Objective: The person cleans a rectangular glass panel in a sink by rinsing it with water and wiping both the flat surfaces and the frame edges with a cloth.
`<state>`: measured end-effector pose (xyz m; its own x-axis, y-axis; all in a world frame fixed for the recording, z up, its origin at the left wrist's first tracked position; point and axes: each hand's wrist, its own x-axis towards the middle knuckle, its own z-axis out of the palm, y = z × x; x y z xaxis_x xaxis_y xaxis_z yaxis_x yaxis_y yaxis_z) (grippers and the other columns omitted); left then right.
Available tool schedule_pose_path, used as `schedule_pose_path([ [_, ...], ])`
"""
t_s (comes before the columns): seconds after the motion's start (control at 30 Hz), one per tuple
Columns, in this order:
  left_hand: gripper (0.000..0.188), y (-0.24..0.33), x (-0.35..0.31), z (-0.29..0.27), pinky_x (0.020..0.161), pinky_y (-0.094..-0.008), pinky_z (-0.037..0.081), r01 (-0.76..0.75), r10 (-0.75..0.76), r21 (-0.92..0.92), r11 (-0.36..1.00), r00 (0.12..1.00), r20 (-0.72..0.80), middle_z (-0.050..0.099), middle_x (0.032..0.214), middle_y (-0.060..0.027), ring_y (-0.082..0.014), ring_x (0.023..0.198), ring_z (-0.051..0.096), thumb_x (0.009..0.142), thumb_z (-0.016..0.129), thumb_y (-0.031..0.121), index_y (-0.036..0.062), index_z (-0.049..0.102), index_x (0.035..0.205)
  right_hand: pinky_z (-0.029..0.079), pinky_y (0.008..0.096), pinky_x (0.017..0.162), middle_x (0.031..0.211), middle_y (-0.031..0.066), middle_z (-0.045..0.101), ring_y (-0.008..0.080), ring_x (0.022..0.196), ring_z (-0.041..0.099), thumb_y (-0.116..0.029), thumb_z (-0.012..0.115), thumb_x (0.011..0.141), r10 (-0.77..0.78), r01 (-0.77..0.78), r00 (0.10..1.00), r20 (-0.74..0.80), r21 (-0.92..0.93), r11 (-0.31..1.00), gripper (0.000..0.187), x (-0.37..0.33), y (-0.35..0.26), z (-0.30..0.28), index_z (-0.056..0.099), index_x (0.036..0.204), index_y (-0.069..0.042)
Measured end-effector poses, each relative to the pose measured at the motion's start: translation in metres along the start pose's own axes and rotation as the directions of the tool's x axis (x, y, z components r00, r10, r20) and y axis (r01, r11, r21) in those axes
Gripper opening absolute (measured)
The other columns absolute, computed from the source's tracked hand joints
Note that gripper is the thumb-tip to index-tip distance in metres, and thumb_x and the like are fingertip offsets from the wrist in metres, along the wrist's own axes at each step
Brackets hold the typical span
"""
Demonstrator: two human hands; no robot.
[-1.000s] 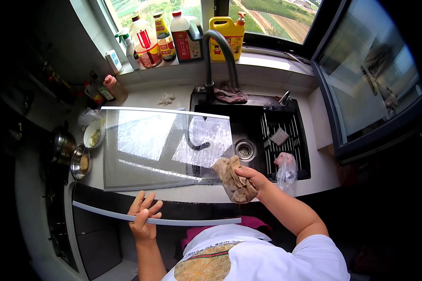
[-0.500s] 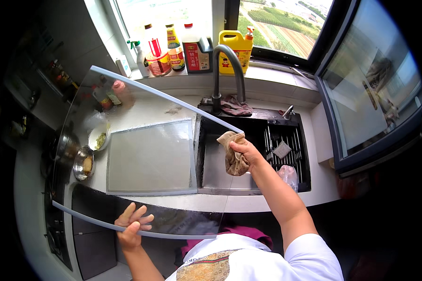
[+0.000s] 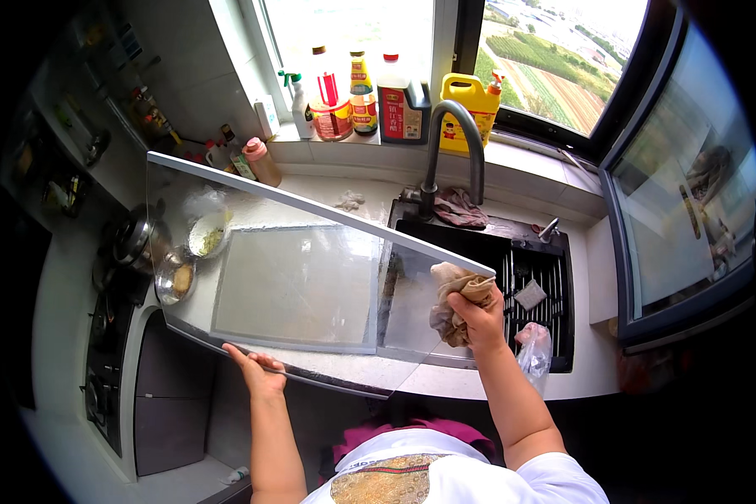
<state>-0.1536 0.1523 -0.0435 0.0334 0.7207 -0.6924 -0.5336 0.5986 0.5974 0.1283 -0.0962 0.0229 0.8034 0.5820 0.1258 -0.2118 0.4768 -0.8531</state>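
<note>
A clear glass panel with pale grey trim (image 3: 311, 211) slants over the counter, its right end above the sink. My left hand (image 3: 258, 370) grips the near edge from below, fingers and thumb about the rim. My right hand (image 3: 484, 322) is closed around a crumpled brown cloth (image 3: 451, 323) at the panel's right corner, where the far trim ends. The cloth touches the glass there. Through the panel, a flat, grey-framed pane (image 3: 294, 286) shows lying on the counter.
The black sink (image 3: 561, 336) has a curved faucet (image 3: 466, 122), a rack with a pale pad (image 3: 530, 294) and a plastic bag (image 3: 535, 353). Bottles and a yellow jug (image 3: 469, 109) line the sill. Bowls (image 3: 175, 281) stand left; an open window sash (image 3: 689, 193) juts in right.
The panel has tilted, its near edge rising toward the counter with my left hand. My right hand and the cloth still sit at the right corner. The head view has shifted left.
</note>
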Motion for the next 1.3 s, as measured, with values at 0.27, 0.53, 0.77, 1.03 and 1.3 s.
schedule_pose_path([
  [0.27, 0.07, -0.02, 0.009, 0.044, 0.043, -0.0242, 0.028, 0.026, -0.024, -0.025, 0.999, 0.997, 0.07, 0.033, 0.045, 0.0047, -0.0107, 0.04, 0.032, 0.062, 0.046, 0.087, 0.0191, 0.027, 0.053, 0.049, 0.0245, 0.082, 0.104, 0.0054, 0.061, 0.0126, 0.092, 0.06, -0.015, 0.081, 0.073, -0.278, 0.264, 0.96, -0.042, -0.209, 0.942, 0.054, 0.012, -0.062, -0.017, 0.052, 0.117, -0.001],
  [0.53, 0.071, -0.044, 0.011, 0.05, 0.041, -0.0244, 0.028, 0.028, -0.031, 0.019, 0.999, 0.983, 0.181, 0.03, 0.045, 0.0044, -0.0113, 0.039, 0.031, 0.061, 0.045, 0.087, 0.0196, 0.026, 0.053, 0.048, 0.0416, 0.082, 0.105, 0.0144, 0.061, 0.0343, 0.091, 0.061, -0.024, 0.079, 0.066, -0.207, 0.686, 0.69, 0.693, -0.718, -0.119, 0.063, 0.022, -0.161, 0.06, 0.052, 0.121, -0.007],
  [0.77, 0.072, -0.085, 0.001, 0.063, 0.042, -0.0257, 0.026, 0.124, -0.119, 0.001, 0.992, 0.956, 0.268, 0.025, 0.044, 0.0058, -0.012, 0.04, 0.026, 0.059, 0.046, 0.087, 0.0197, 0.023, 0.054, 0.047, 0.0412, 0.067, 0.074, 0.0113, 0.061, 0.0312, 0.073, 0.061, -0.017, 0.076, 0.066, 0.121, 0.485, 0.863, 0.49, -0.872, 0.07, 0.027, 0.023, -0.164, 0.069, 0.057, 0.081, -0.006],
  [1.03, 0.101, -0.107, -0.023, 0.119, 0.102, -0.048, 0.031, 0.32, -0.261, -0.01, 0.947, 0.788, 0.557, 0.028, 0.138, -0.0115, -0.0276, 0.125, 0.033, 0.071, 0.042, 0.083, 0.0084, 0.023, 0.137, 0.039, 0.0358, 0.058, 0.064, 0.0057, 0.052, 0.0249, 0.059, 0.054, -0.006, 0.07, 0.063, -0.08, 0.651, 0.74, 0.668, -0.741, -0.165, 0.022, -0.034, -0.176, 0.069, 0.057, 0.081, -0.007],
  [1.3, 0.114, -0.106, -0.108, 0.127, 0.106, -0.0667, 0.012, 0.501, -0.344, 0.103, 0.859, 0.417, 0.841, -0.011, 0.155, -0.0115, -0.0349, 0.143, -0.001, 0.068, 0.029, 0.088, 0.0189, -0.017, 0.146, 0.04, 0.0311, 0.06, 0.063, -0.0007, 0.053, 0.0158, 0.057, 0.053, -0.012, 0.067, 0.068, -0.205, 0.645, 0.594, 0.778, -0.612, -0.457, 0.015, -0.058, -0.149, 0.033, 0.06, 0.081, -0.009],
])
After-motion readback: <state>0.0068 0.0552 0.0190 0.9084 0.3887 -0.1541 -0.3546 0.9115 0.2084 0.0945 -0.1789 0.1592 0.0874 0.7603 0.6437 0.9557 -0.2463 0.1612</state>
